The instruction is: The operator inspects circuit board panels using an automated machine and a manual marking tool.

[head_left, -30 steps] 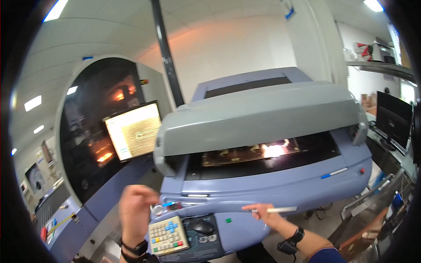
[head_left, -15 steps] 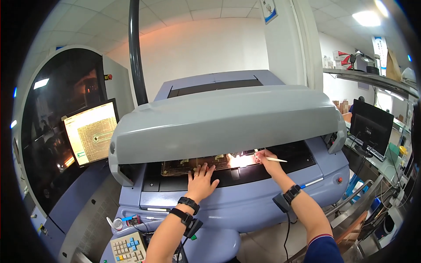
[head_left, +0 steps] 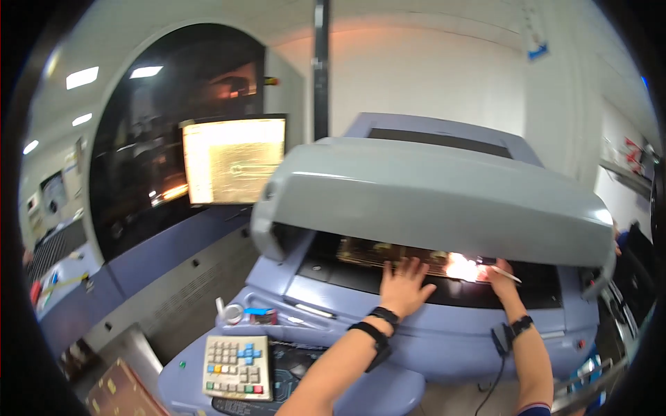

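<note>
My left hand (head_left: 406, 288) lies with fingers spread on the near edge of a flat brown-gold panel (head_left: 361, 252), which looks like a circuit board, on the machine's black bed (head_left: 326, 272). To its right, my right hand (head_left: 501, 283) is closed round a slim pale pen-like tool (head_left: 508, 274), whose tapered end points to the right. The tool's working tip is lost in the glare and under the hood. A bright patch of light (head_left: 465, 267) falls on the panel just left of my right hand.
A grey hood (head_left: 430, 197) arches low over the bed. At the left, a monitor (head_left: 234, 159) shows a magnified trace pattern. A keypad (head_left: 237, 367), a mouse (head_left: 300, 367) and a white pen (head_left: 311, 309) lie at the front left. A cable hangs from my right wrist.
The view has swung to the left, so the machine and both hands sit farther right in the picture. Both hands keep about the same places on the panel.
</note>
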Demonstrator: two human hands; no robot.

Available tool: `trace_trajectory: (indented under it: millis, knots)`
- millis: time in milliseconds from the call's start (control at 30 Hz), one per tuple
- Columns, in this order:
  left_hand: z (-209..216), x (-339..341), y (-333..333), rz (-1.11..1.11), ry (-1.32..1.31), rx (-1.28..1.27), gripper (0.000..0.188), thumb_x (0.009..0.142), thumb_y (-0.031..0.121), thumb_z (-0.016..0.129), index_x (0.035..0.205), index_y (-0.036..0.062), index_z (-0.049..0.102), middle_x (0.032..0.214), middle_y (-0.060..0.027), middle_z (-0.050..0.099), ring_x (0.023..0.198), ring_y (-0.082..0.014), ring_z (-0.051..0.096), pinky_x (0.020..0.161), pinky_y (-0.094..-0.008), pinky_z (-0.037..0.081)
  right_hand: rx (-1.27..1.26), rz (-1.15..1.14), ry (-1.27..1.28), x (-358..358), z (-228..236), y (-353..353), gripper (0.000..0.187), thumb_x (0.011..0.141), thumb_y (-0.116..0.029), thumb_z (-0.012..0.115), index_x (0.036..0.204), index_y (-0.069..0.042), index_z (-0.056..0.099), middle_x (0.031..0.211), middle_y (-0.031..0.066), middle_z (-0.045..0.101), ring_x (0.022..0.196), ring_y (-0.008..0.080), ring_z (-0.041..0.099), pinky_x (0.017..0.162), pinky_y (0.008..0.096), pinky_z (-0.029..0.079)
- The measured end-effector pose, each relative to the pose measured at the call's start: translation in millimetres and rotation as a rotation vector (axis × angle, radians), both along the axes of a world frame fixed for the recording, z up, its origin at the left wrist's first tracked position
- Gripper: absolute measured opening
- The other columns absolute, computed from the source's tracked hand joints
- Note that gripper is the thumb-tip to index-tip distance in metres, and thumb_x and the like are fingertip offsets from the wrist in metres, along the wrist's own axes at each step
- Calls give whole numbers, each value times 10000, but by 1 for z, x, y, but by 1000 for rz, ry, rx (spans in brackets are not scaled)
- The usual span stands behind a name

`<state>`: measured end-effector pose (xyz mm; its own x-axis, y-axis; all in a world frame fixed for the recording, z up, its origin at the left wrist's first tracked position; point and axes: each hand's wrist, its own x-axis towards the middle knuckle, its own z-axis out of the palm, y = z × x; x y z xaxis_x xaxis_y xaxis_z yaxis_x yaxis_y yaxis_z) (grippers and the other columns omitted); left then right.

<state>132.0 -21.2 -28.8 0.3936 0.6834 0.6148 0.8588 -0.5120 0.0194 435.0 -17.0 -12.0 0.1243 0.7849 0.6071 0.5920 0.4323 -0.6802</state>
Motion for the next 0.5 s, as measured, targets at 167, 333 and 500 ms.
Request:
trace_trajectory:
  millis: [167,333,500]
  knots:
    - [-3,4,-5,2,-45,1,648,936,577,370,1426,155,414,1486,-104,367,1407,-306,272,1125,-611,143,-58,-37,123,12,-4,3,265,804,-135,588,966,59,510,659,146,630,580,204,641,537,320,520]
    - [6,-3,-14,33,-17,-105,659,944,572,358,1451,152,377,1520,-100,323,1421,-307,245,1136,-594,129,-67,-36,211,2,-3,7,255,783,-92,581,962,75,510,657,149,625,563,192,633,510,291,508]
    - [9,-2,-16,40,15,-135,666,950,571,338,1469,152,344,1531,-100,306,1426,-301,234,1145,-568,128,-14,-7,274,11,-11,14,169,777,-64,573,857,41,469,640,135,596,553,176,617,502,286,494]
